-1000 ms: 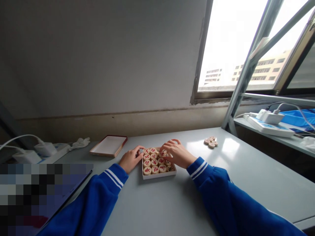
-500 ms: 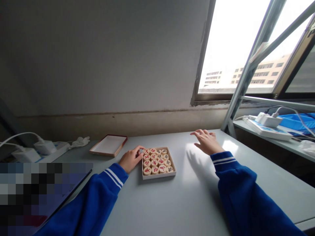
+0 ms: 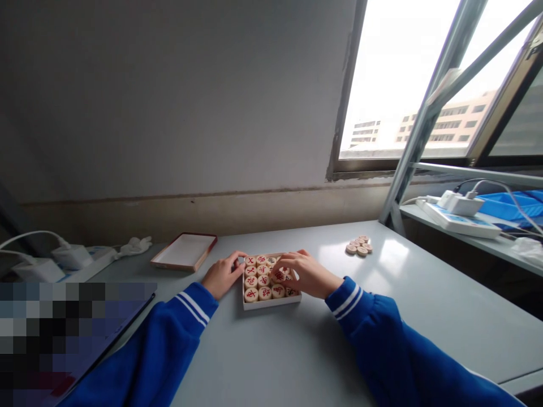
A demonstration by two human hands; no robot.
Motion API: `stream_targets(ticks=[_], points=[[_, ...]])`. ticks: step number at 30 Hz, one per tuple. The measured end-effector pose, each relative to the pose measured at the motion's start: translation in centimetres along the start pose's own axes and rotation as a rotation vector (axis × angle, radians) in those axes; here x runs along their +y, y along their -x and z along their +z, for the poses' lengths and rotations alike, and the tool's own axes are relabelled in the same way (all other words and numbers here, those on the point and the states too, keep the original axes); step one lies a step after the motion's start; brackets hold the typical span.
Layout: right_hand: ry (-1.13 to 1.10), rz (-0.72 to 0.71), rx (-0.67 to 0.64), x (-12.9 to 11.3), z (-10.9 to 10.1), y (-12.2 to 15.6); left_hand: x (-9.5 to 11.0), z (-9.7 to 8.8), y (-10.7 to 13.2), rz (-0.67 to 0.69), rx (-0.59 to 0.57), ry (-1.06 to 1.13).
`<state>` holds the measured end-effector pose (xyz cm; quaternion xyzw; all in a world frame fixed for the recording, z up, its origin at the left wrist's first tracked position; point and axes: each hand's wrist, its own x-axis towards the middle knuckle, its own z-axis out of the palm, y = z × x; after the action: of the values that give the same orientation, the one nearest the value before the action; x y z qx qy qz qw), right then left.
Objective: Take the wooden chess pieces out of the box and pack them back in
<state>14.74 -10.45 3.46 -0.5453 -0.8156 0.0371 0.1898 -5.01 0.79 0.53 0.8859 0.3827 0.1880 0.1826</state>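
Observation:
A small square box (image 3: 271,302) on the grey table (image 3: 297,350) holds several round wooden chess pieces (image 3: 258,281) with red and black characters. My left hand (image 3: 221,275) rests against the box's left side, fingers curled onto its edge. My right hand (image 3: 304,272) is over the right half of the box, fingers bent in a pinch on one piece there. A small pile of loose wooden pieces (image 3: 358,246) lies on the table to the right, apart from both hands.
The box's lid (image 3: 185,251) lies open to the left rear. A power strip with chargers (image 3: 63,260) and a white glove (image 3: 136,246) sit far left. A metal frame post (image 3: 407,169) and a side shelf with a power strip (image 3: 460,217) stand at right.
My right hand went out to the loose pile at right, then came back to the box and now pinches a piece over its right half. The left hand stayed put.

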Motion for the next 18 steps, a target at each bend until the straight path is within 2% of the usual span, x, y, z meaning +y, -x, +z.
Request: stream_targets(ticks=[3, 6, 12, 13, 15, 18], points=[[0.058, 0.063, 0.046, 0.8, -0.9, 0.1, -0.1, 0.0, 0.0, 0.003, 0.001, 0.007], [0.136, 0.167, 0.066, 2.8, -2.3, 1.1, -0.1, 0.1, 0.0, -0.001, 0.009, 0.006], [0.519, 0.564, 0.001, 8.4, -5.2, 4.8, 0.0, 0.1, 0.0, 0.003, 0.007, 0.004], [0.55, 0.569, 0.024, 8.6, -5.4, 5.0, -0.1, 0.1, 0.0, 0.006, 0.008, 0.005], [0.498, 0.473, 0.098, 8.1, -5.2, 4.8, -0.1, 0.1, 0.0, 0.007, 0.008, 0.008], [0.196, 0.225, 0.105, 5.1, -3.6, 3.1, 0.0, 0.0, 0.0, 0.0, 0.011, 0.003]])
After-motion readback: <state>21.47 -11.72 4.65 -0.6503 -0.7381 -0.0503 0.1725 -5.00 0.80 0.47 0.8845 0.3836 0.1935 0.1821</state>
